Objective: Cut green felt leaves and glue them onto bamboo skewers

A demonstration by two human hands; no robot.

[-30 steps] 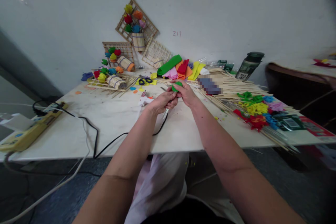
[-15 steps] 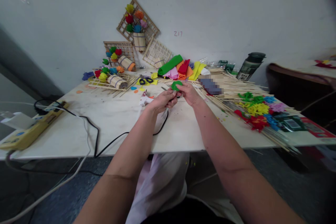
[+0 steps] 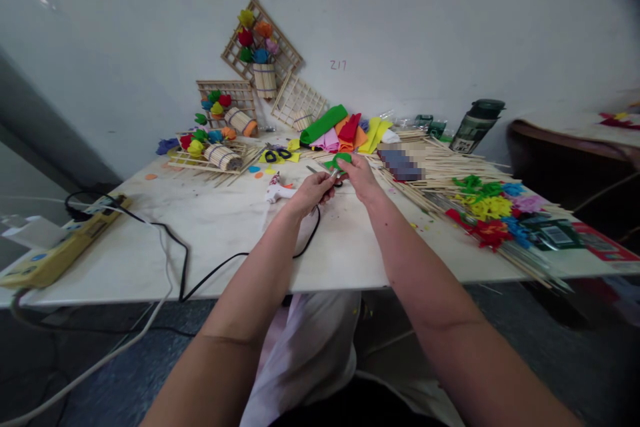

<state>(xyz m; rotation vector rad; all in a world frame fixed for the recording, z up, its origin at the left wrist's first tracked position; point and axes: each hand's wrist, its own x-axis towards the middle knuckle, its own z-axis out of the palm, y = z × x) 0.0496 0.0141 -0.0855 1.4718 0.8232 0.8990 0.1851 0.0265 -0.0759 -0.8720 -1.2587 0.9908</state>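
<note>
Both my hands meet over the middle of the table. My right hand (image 3: 361, 177) pinches a small green piece of felt or crepe paper (image 3: 342, 159) between thumb and fingers. Close beside it, my left hand (image 3: 314, 192) is closed around a thin pale stem, whose tip touches or nearly touches the green piece. Most of the stem is hidden by my fingers. A white glue gun (image 3: 278, 191) lies just left of my left hand. Behind my hands, part of a metal tool with a dark handle shows, perhaps scissors.
Black-handled scissors (image 3: 278, 155) lie on yellow material. Rolled coloured sheets (image 3: 325, 125) and stick lattices with flowers (image 3: 263, 40) stand behind. Bamboo sticks (image 3: 445, 163), bright flower pieces (image 3: 487, 208) and a dark bottle (image 3: 479, 125) are right. A yellow power strip (image 3: 65, 243) trails cords at left.
The green piece has shifted slightly up and right with my right hand, and now looks folded or bent. My left hand has turned a little; its fingers are more tucked in.
</note>
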